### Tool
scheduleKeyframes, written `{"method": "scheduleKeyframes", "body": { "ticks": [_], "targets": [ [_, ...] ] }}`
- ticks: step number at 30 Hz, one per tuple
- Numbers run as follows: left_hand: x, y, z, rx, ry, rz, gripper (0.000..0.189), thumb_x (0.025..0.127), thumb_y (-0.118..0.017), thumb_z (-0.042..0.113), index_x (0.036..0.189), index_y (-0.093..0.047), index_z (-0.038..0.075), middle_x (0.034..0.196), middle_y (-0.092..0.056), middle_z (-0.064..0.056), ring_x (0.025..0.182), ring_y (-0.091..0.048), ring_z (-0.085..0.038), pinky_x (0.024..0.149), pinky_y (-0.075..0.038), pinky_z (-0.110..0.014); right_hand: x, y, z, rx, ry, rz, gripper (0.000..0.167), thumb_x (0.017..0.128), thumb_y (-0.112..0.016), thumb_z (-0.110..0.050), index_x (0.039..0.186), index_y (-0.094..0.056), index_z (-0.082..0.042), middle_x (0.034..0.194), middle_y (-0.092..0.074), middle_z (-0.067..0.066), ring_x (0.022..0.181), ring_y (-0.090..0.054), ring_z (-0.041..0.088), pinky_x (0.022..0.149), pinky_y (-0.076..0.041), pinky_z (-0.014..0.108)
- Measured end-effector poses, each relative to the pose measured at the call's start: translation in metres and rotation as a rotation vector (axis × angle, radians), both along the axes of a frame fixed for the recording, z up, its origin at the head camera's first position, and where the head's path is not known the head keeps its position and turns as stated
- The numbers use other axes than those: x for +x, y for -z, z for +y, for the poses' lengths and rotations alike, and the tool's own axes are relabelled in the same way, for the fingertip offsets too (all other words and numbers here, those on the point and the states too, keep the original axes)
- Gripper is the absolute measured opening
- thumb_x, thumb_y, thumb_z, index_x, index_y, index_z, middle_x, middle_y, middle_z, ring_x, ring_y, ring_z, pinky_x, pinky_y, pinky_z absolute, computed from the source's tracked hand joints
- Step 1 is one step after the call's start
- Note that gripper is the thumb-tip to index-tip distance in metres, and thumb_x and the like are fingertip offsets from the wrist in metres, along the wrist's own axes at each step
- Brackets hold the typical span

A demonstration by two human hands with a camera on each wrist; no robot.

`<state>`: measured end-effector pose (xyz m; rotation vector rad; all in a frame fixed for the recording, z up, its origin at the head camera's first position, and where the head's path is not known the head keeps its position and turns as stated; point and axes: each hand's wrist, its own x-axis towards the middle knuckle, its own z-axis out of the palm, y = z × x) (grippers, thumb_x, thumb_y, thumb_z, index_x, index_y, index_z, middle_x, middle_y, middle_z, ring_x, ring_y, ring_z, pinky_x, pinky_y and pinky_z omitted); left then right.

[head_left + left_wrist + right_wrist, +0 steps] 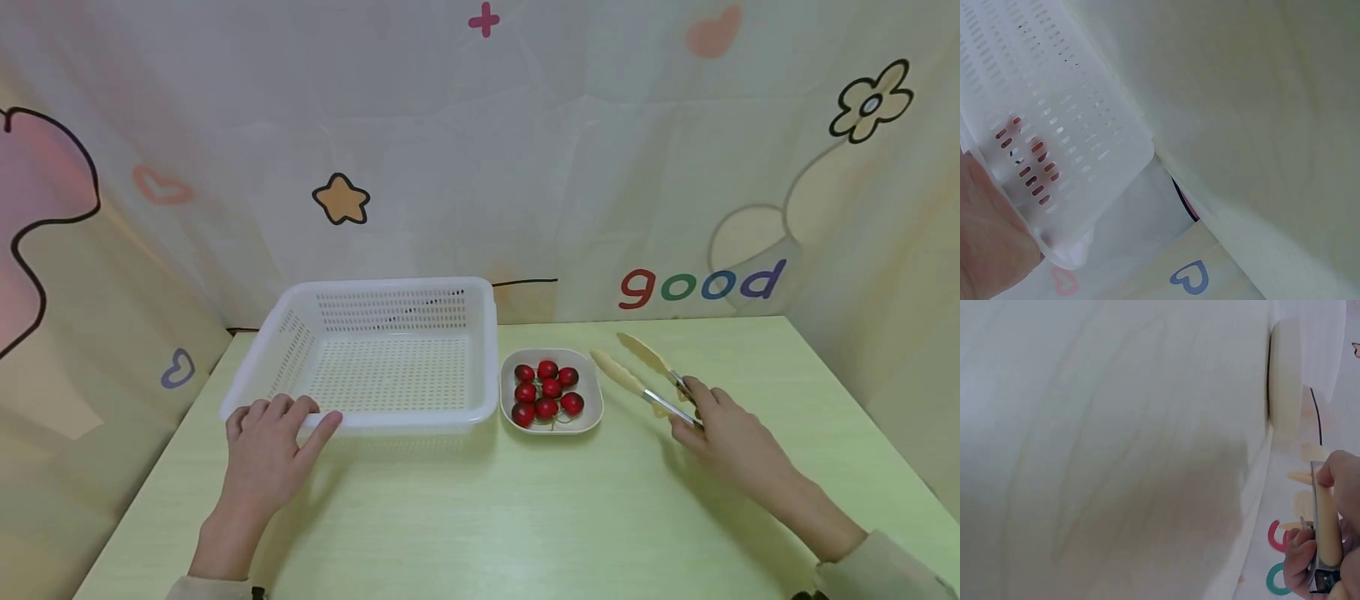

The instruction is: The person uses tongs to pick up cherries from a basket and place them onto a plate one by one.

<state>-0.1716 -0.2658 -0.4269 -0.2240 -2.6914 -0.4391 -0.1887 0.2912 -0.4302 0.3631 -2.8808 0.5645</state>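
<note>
My left hand (268, 454) grips the near left rim of a white slotted plastic basket (480, 408), thumb lying along the rim. Through the slots of the basket wall (1085, 144), parts of the fingers show in the left wrist view, with the left hand (994, 234) at its edge. My right hand (738, 437) holds metal tongs (667, 404) with cream tips, their arms spread apart. The tips point toward a small off-white dish (592, 417) of several dark red cherries (551, 388). In the right wrist view, fingers wrap the tongs' handle (1329, 531).
The dish stands close against the basket's right side on a pale green table (480, 517). Behind the table hangs a printed curtain (480, 167) with stars, hearts and the word "good".
</note>
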Motion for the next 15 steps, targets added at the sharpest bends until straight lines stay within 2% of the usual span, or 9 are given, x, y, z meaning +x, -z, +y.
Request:
{"method": "scheduleKeyframes", "body": {
  "ticks": [4,10,15],
  "targets": [
    [0.000,-0.001,0.001,0.002,0.000,-0.009,0.046,0.103,-0.054,0.054,0.107,-0.067,0.010,0.100,-0.061,-0.010,0.100,-0.050,-0.040,0.100,-0.023,-0.066,-0.006,0.006,0.015,0.004,0.064,-0.051,0.056,0.103,-0.058,-0.027,0.140,-0.039,0.012,0.094,-0.056,0.028,0.064,-0.055,0.030,0.048,-0.047,0.047],
    [-0.001,-0.002,0.001,0.001,-0.002,-0.029,0.047,0.103,-0.054,0.055,0.107,-0.067,0.010,0.100,-0.061,-0.011,0.101,-0.050,-0.040,0.100,-0.023,-0.065,-0.012,0.013,0.038,0.010,0.147,-0.126,0.060,0.105,-0.052,-0.027,0.138,-0.033,0.020,0.102,-0.052,0.039,0.070,-0.056,0.038,0.053,-0.048,0.051],
    [0.000,-0.002,-0.002,-0.011,-0.015,-0.080,0.052,0.104,-0.049,0.057,0.111,-0.066,0.008,0.103,-0.060,-0.013,0.106,-0.049,-0.043,0.101,-0.022,-0.067,-0.013,0.017,0.051,-0.005,0.177,-0.150,0.057,0.106,-0.049,-0.028,0.131,-0.034,0.022,0.095,-0.050,0.036,0.068,-0.053,0.037,0.052,-0.045,0.046]
  ]
}}
